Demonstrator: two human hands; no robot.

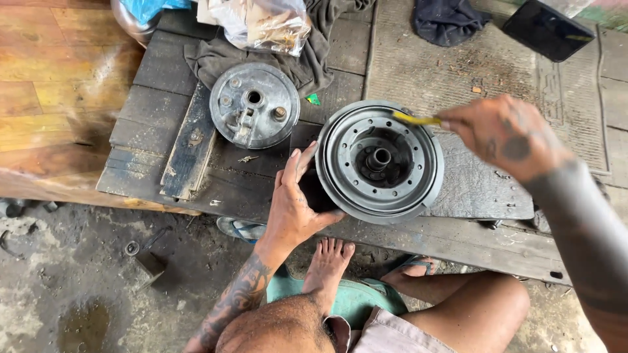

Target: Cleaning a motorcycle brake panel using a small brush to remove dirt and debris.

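Observation:
A round grey metal wheel hub (379, 160) stands tilted on the dark wooden platform (163, 85), its open face with a central bore turned up toward me. My left hand (294, 202) grips its left rim and steadies it. My right hand (507, 137) is closed on a thin yellow-handled tool (415, 119), whose tip rests on the hub's upper right rim. A second round metal plate (254, 104) with bolts and a small centre hole lies flat to the upper left.
A grey rag (307, 62) and a clear plastic bag (261, 23) lie behind the plate. A ribbed rubber mat (458, 59), a dark cloth (448, 19) and a black phone (548, 29) sit at the right. My bare feet (327, 261) rest on sandals below.

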